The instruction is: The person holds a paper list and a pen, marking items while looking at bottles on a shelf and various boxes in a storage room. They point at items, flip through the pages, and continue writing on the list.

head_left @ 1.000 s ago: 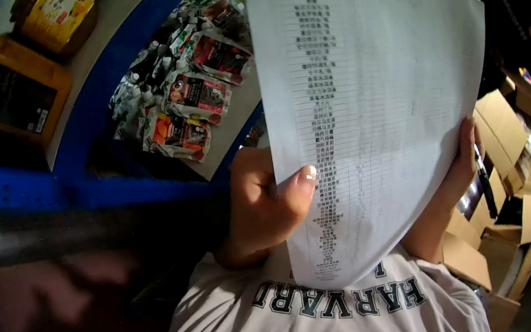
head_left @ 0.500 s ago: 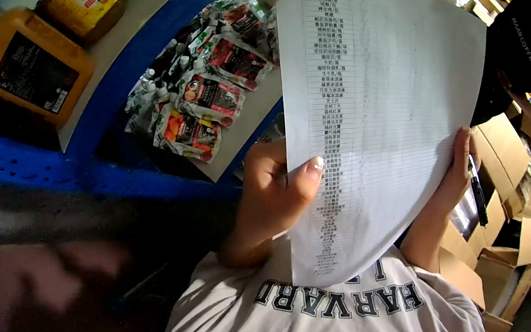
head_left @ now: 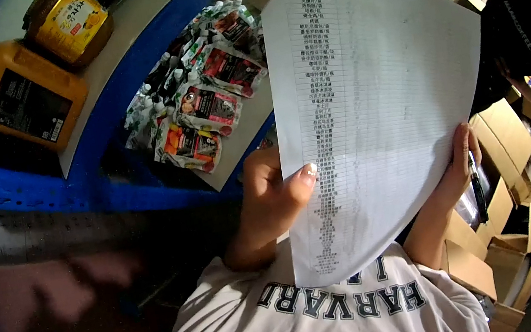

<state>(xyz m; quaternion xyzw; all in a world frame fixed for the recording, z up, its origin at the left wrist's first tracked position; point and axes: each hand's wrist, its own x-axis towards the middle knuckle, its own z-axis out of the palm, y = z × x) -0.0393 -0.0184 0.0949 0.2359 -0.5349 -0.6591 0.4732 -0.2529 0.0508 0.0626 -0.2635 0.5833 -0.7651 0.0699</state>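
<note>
A large white printed sheet with a ruled table and a column of Chinese text is held up in front of my chest. My left hand grips its left edge, thumb lying on the printed column and the other fingers hidden behind. At the right edge, my right hand holds the sheet, with its fingers partly hidden. A black pen points downward from that same hand.
On a blue-edged shelf at left lie several spouted pouches, an orange jug and a yellow-labelled jar. Opened cardboard boxes crowd the right side. A person in black stands at far right.
The view has shifted slightly, so the shelf items sit a little further left and lower. Both hands keep their hold on the sheet, and the pen stays in my right hand.
</note>
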